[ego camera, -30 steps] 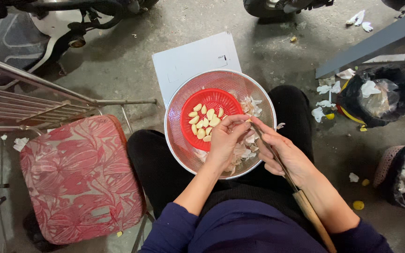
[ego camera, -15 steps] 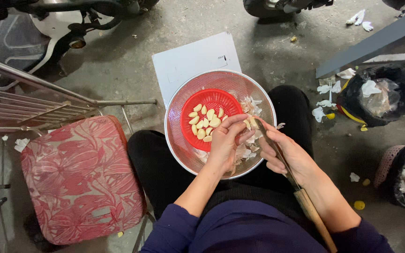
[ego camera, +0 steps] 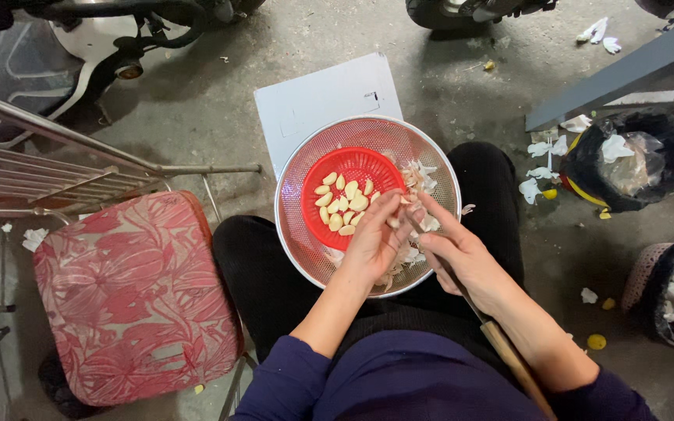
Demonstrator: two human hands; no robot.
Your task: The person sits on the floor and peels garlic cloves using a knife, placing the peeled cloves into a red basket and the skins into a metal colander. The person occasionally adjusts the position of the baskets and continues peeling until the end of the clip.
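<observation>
The garlic clove [ego camera: 393, 222] you are working on is small and pale, pinched at the tips of your left hand [ego camera: 374, 245] over the metal mesh bowl [ego camera: 298, 234] on your lap. Your right hand [ego camera: 462, 261] grips a knife [ego camera: 501, 343] with a wooden handle, its blade reaching toward the clove. Papery white skins [ego camera: 419, 178] lie beside it in the bowl's right part. Peeled cloves [ego camera: 345, 204] sit in the red basket [ego camera: 310, 195] inside the bowl.
</observation>
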